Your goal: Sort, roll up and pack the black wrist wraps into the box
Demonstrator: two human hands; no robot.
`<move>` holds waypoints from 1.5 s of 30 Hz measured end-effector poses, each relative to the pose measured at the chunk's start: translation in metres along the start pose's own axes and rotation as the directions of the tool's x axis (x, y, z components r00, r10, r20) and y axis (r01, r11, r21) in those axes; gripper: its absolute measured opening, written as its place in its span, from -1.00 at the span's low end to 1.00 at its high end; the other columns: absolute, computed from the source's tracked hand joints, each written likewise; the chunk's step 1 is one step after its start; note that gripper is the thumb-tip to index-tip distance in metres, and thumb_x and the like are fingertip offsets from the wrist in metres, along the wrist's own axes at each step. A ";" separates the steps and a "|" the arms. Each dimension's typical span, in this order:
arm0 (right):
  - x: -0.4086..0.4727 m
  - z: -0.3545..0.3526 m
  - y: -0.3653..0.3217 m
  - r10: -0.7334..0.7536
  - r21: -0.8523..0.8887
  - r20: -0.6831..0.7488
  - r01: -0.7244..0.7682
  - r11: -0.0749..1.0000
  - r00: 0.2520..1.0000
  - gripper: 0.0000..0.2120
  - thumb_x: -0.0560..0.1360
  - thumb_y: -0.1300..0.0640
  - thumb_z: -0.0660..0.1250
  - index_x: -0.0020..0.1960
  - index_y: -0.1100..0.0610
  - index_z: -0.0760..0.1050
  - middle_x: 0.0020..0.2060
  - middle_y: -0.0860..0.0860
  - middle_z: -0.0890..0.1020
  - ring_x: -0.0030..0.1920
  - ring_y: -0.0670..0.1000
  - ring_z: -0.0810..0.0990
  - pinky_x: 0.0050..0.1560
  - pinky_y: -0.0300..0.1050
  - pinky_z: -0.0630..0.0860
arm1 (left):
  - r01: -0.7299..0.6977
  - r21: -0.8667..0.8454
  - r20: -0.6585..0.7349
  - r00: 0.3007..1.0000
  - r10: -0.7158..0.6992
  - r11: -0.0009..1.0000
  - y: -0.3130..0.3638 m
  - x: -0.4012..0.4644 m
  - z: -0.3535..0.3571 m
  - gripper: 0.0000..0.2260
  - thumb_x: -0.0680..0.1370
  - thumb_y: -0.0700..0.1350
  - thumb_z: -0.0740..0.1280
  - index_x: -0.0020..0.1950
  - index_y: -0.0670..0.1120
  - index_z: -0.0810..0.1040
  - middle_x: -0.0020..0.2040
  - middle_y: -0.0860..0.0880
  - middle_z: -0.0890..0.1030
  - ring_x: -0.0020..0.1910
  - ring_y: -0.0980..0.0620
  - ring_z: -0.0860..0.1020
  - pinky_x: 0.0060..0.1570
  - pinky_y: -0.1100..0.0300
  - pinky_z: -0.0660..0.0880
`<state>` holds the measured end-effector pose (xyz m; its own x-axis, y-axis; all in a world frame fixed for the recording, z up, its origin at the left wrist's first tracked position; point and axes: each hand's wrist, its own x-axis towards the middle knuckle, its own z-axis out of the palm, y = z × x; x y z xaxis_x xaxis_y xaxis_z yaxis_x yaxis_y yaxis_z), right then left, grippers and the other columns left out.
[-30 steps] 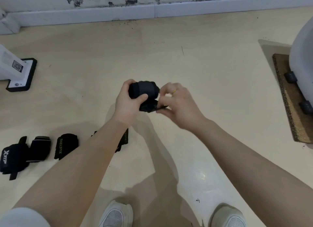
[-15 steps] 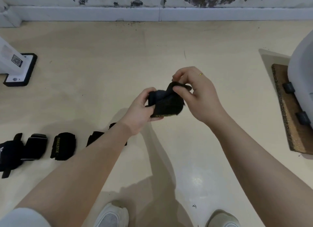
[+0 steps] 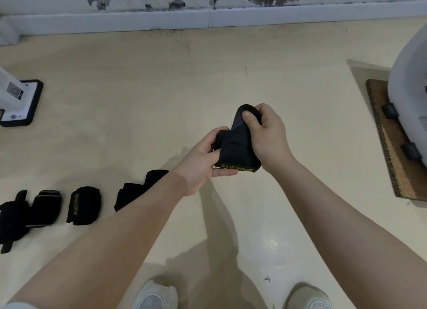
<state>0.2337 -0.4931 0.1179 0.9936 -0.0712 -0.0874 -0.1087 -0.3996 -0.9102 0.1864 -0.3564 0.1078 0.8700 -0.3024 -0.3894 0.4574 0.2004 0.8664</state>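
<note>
Wrist wrap [image 3: 235,147], black and soft, is being held up in front of the person, above the pale floor [image 3: 161,101], with both hands closing on it. Much of it is hiding inside the grip: the left hand [image 3: 203,161] is curling round its left and lower side, thumb on top and fingers tucked underneath, while the right hand [image 3: 265,135] is pinching the upper flap, its thumb pressing on the cloth. How tightly the fabric is rolled is hard to make out, since it is reading as one dark bunched mass; only the lower edge is showing yellow lettering.

On the floor to the left, a row of more wraps is lying. A rolled wrap with yellow lettering [image 3: 83,206] is sitting upright like a stubby cylinder. Just left of it, a wrap with a grey edge [image 3: 45,208] is touching, or perhaps overlapping, a bulkier wrap [image 3: 11,218] that is being cut off by the frame edge. To the right, a looser wrap [image 3: 136,193] is being partly covered by the left forearm.

A white box with a black rim [image 3: 25,101] is standing at the far left, partly cropped. At the right edge, a coarse cork-like mat [image 3: 388,147] is lying under a smooth white object [image 3: 409,78], cut off. Two white mesh shoes [image 3: 157,296] are peeking in below.
</note>
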 end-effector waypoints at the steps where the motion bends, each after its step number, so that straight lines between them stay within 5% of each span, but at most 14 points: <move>1: -0.002 0.000 0.000 -0.020 -0.018 -0.016 0.020 1.000 1.000 -0.81 0.58 0.12 0.22 -0.20 0.09 0.35 -0.35 -0.11 0.44 -0.34 -0.15 0.39 -0.34 -0.30 0.30 | 0.024 -0.030 -0.003 1.000 -0.024 0.999 0.005 -0.001 0.002 -0.85 0.64 -0.09 0.14 0.09 0.06 0.48 0.04 0.06 0.59 -0.06 0.11 0.62 -0.22 0.19 0.58; 4: -0.007 -0.005 -0.002 -0.109 -0.066 -0.055 0.105 0.992 0.993 -0.85 0.57 0.14 0.23 -0.15 0.14 0.35 -0.36 -0.13 0.44 -0.36 -0.23 0.41 -0.34 -0.37 0.31 | 0.057 -0.007 -0.003 0.998 -0.057 0.998 0.015 -0.001 0.007 -0.74 0.62 0.12 0.05 0.06 0.05 0.48 -0.04 0.06 0.64 -0.12 0.10 0.64 -0.26 0.17 0.59; 6: -0.008 -0.008 -0.006 -0.155 -0.087 -0.070 0.148 0.985 0.985 -0.86 0.57 0.15 0.23 -0.15 0.15 0.35 -0.37 -0.14 0.44 -0.37 -0.29 0.42 -0.33 -0.41 0.32 | 0.030 0.087 0.011 0.999 -0.031 0.996 0.015 -0.001 0.009 -0.85 0.59 0.01 0.21 0.14 0.04 0.43 0.09 0.01 0.58 -0.01 0.03 0.63 -0.16 0.11 0.61; 10: -0.010 -0.010 -0.009 -0.209 -0.099 -0.095 0.199 0.975 0.973 -0.85 0.57 0.18 0.24 -0.16 0.13 0.33 -0.38 -0.17 0.43 -0.37 -0.27 0.42 -0.34 -0.38 0.32 | 0.123 0.251 0.028 0.991 -0.134 0.960 0.019 -0.001 0.006 -0.61 0.55 -0.02 0.32 0.33 0.07 0.27 0.12 -0.02 0.56 -0.06 -0.11 0.67 -0.18 0.10 0.62; 13: -0.016 -0.007 -0.011 -0.346 -0.163 -0.071 0.331 0.929 0.936 -0.88 0.54 0.15 0.22 -0.16 0.10 0.33 -0.38 -0.21 0.44 -0.35 -0.13 0.41 -0.31 -0.25 0.31 | 0.213 -0.003 0.011 0.977 -0.213 0.977 0.023 -0.005 0.002 -0.46 0.46 -0.08 0.40 0.39 -0.03 0.28 0.14 -0.15 0.59 -0.12 -0.15 0.68 -0.22 0.15 0.61; 17: -0.021 -0.006 -0.019 -0.575 -0.299 0.008 0.551 0.779 0.818 -0.77 0.49 0.05 0.18 -0.14 0.23 0.45 -0.31 -0.06 0.53 -0.28 -0.05 0.44 -0.32 -0.12 0.34 | 0.375 -0.405 0.089 0.924 -0.372 0.834 0.036 -0.008 0.004 -0.35 0.29 0.24 0.37 0.23 -0.15 0.52 0.15 -0.21 0.61 -0.01 -0.35 0.61 -0.28 0.02 0.63; 19: -0.025 -0.004 -0.021 -0.600 -0.304 0.045 0.583 0.753 0.798 -0.79 0.49 0.06 0.19 -0.16 0.20 0.45 -0.35 -0.09 0.52 -0.26 -0.05 0.43 -0.35 -0.16 0.35 | 0.336 -0.398 0.001 0.931 -0.365 0.854 0.033 -0.006 0.006 -0.58 0.43 0.13 0.37 0.10 -0.16 0.57 0.03 -0.17 0.64 -0.10 -0.30 0.64 -0.33 0.06 0.62; 22: -0.026 -0.001 -0.027 -0.454 -0.138 0.036 0.454 0.880 0.890 -0.87 0.50 0.09 0.21 -0.23 0.03 0.35 -0.42 -0.20 0.42 -0.36 -0.13 0.41 -0.35 -0.29 0.29 | 0.129 -0.365 -0.126 0.974 -0.186 0.922 0.029 -0.004 0.011 -0.84 0.58 -0.16 0.26 0.13 -0.15 0.51 -0.04 -0.16 0.64 -0.14 -0.11 0.67 -0.21 0.02 0.62; 27: -0.019 -0.010 -0.036 -0.275 0.109 0.155 0.260 0.959 0.949 -0.73 0.54 0.22 0.27 -0.28 0.00 0.32 -0.40 -0.17 0.44 -0.36 -0.20 0.39 -0.30 -0.30 0.34 | -0.087 -0.032 -0.162 0.984 0.081 0.996 0.029 -0.003 0.003 -0.71 0.59 -0.20 0.24 0.30 0.00 0.37 -0.01 -0.07 0.58 -0.03 -0.12 0.64 -0.13 0.06 0.60; 31: -0.016 -0.013 -0.029 -0.283 0.106 0.281 0.263 0.959 0.917 -0.78 0.50 0.18 0.32 -0.26 -0.07 0.43 0.02 -0.14 0.49 0.10 -0.08 0.47 -0.01 -0.19 0.41 | -0.178 0.152 -0.070 0.979 0.190 0.972 0.027 -0.004 -0.005 -0.59 0.59 -0.29 0.19 0.28 0.18 0.35 0.02 -0.03 0.55 -0.01 0.01 0.61 -0.05 0.07 0.58; 33: -0.014 -0.014 -0.024 -0.237 0.114 0.347 0.210 0.971 0.907 -0.79 0.50 0.19 0.35 -0.23 -0.08 0.49 0.28 -0.15 0.33 0.35 -0.08 0.33 0.14 -0.20 0.42 | -0.192 0.191 -0.024 0.980 0.200 0.963 0.028 -0.006 -0.008 -0.50 0.56 -0.32 0.18 0.27 0.27 0.35 0.06 0.00 0.53 0.00 0.08 0.60 0.02 0.09 0.58; 37: -0.018 -0.008 -0.015 -0.063 0.217 0.431 -0.035 0.975 0.900 -0.90 0.53 0.22 0.32 0.00 0.06 0.51 0.19 -0.01 0.50 0.05 -0.01 0.57 -0.05 -0.08 0.56 | -0.115 0.133 -0.061 0.990 0.124 0.985 0.019 -0.010 -0.012 -0.48 0.57 -0.33 0.11 0.31 0.26 0.37 0.10 -0.02 0.55 -0.01 0.09 0.60 -0.01 0.11 0.57; 41: -0.017 -0.003 -0.008 0.013 0.134 0.463 -0.085 0.987 0.886 -0.44 0.53 0.11 0.34 0.43 -0.13 0.18 0.25 -0.13 0.40 0.10 -0.08 0.52 -0.11 -0.22 0.52 | 0.005 -0.064 -0.139 0.990 -0.014 0.998 0.013 -0.011 -0.008 -0.70 0.56 0.04 0.22 0.28 0.12 0.46 0.20 -0.02 0.59 0.14 -0.01 0.59 0.13 -0.08 0.53; 45: -0.016 0.006 -0.002 0.276 0.135 0.484 -0.383 0.914 0.830 -0.53 0.54 0.07 0.28 0.42 -0.02 0.28 0.15 -0.08 0.52 0.06 -0.04 0.56 -0.08 -0.17 0.53 | -0.013 0.262 -0.168 0.984 0.059 0.965 0.006 -0.008 -0.011 -0.39 0.49 -0.08 0.41 0.45 0.13 0.20 0.15 0.07 0.49 0.10 0.10 0.56 0.07 0.14 0.55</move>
<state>0.2183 -0.4862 0.1184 0.8095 0.2728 -0.5199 -0.4756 -0.2143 -0.8531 0.1839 -0.3429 0.1127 0.9138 -0.1290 -0.3850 0.3822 -0.0469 0.9229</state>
